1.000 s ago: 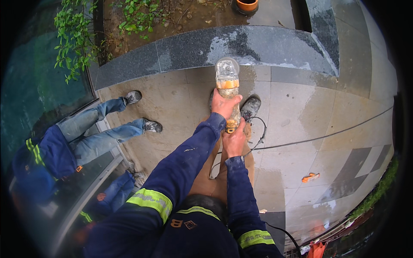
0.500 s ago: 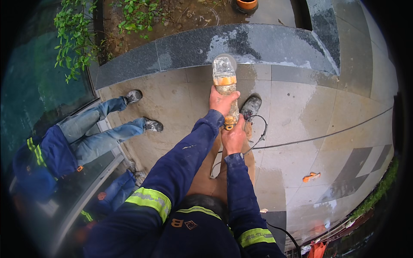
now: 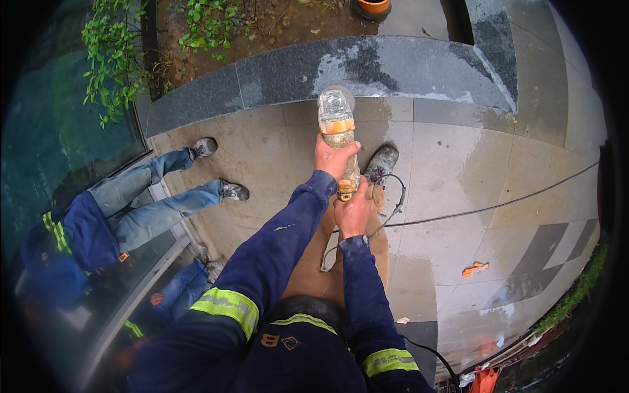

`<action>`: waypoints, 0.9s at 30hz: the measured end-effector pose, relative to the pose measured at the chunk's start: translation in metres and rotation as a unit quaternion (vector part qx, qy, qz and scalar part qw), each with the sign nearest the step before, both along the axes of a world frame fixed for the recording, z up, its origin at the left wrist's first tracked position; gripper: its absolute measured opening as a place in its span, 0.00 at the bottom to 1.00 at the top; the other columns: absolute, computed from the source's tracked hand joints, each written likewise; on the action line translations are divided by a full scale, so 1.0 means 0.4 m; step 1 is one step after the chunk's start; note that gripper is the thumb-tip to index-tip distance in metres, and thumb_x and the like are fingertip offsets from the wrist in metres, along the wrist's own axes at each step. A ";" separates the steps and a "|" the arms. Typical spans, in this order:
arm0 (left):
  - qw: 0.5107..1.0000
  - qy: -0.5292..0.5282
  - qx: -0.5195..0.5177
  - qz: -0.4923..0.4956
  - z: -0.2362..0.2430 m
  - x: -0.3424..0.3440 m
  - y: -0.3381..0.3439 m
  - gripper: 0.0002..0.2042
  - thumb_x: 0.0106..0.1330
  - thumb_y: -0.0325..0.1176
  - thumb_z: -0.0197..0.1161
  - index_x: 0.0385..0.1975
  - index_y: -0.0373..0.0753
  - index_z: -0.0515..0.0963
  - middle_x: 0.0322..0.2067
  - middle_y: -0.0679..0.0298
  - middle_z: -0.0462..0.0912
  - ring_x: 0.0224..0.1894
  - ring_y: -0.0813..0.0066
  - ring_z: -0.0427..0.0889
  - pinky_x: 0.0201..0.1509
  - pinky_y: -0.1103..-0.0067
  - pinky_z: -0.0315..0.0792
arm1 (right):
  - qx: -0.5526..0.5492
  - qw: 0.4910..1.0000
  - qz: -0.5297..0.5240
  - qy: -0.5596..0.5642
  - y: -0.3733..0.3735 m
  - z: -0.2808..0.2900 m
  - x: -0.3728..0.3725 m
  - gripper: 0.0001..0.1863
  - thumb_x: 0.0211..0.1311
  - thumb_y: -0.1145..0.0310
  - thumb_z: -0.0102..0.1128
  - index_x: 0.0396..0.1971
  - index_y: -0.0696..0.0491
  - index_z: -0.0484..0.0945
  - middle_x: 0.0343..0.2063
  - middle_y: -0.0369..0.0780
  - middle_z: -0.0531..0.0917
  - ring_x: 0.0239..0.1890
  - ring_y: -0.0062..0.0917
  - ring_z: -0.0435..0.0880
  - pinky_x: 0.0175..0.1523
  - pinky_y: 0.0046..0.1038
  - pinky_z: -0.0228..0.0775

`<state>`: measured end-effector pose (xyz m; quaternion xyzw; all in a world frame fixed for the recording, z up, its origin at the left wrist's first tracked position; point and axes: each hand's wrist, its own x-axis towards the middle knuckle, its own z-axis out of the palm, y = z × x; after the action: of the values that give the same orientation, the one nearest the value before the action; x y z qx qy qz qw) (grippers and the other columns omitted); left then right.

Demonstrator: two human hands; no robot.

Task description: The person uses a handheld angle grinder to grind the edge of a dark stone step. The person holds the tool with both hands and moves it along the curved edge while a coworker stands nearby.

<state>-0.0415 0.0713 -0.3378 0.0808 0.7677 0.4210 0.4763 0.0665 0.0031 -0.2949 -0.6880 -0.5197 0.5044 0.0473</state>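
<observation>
Head view looks down on an angle grinder (image 3: 339, 128) held out in front of the person, over the paved floor (image 3: 452, 170) and just short of the dark stone kerb (image 3: 275, 78). The left hand (image 3: 334, 159) is wrapped closed around the grinder's middle, just behind its orange band; the right hand (image 3: 352, 211) is closed on the rear end of the grinder, where the black cable (image 3: 393, 209) leaves it. The grinder looks rigid and fairly heavy, dusty and likely a bit slick, so the body and rear handle are the sound places to hold, well back from the disc at its front end near the kerb. The person's shoe (image 3: 381, 164) stands just right of the grinder. Left of the grinder, another person's legs in jeans (image 3: 164, 196) stand on the floor. Against the earlier frames, the grinder sits in nearly the same spot; both hands keep their grips.
</observation>
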 end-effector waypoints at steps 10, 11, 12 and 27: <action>1.000 -0.001 0.020 -0.008 -0.019 0.009 0.034 0.30 0.51 0.33 0.78 0.51 0.32 0.70 0.43 0.56 0.82 0.43 0.68 0.83 0.50 0.71 0.77 | 0.020 1.000 -0.001 -0.021 0.031 -0.003 0.005 0.40 0.49 0.77 0.65 0.65 0.53 0.59 0.27 0.58 0.82 0.34 0.59 0.82 0.39 0.53 0.73; 1.000 0.002 0.017 -0.006 -0.013 -0.001 0.035 0.29 0.52 0.32 0.77 0.52 0.33 0.69 0.43 0.57 0.81 0.42 0.69 0.82 0.48 0.72 0.78 | 0.009 1.000 0.005 -0.024 0.034 -0.001 -0.004 0.40 0.49 0.77 0.66 0.65 0.53 0.59 0.26 0.58 0.82 0.34 0.58 0.82 0.39 0.53 0.73; 1.000 -0.004 0.014 0.002 -0.004 -0.004 0.033 0.29 0.52 0.32 0.77 0.52 0.33 0.69 0.43 0.57 0.81 0.42 0.69 0.82 0.48 0.72 0.78 | -0.001 1.000 0.012 -0.026 0.036 0.002 -0.010 0.40 0.49 0.77 0.66 0.65 0.54 0.59 0.26 0.58 0.82 0.33 0.58 0.83 0.39 0.53 0.73; 1.000 0.011 0.005 0.003 -0.007 0.003 0.021 0.31 0.50 0.33 0.78 0.51 0.32 0.70 0.42 0.57 0.82 0.41 0.69 0.83 0.48 0.72 0.78 | -0.006 1.000 0.000 -0.012 0.018 -0.008 -0.001 0.40 0.50 0.76 0.64 0.65 0.53 0.58 0.29 0.59 0.83 0.36 0.59 0.82 0.40 0.54 0.72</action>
<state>-0.0402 0.0799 -0.3407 0.0855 0.7710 0.4255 0.4660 0.0660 0.0103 -0.2981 -0.6942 -0.5174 0.4990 0.0372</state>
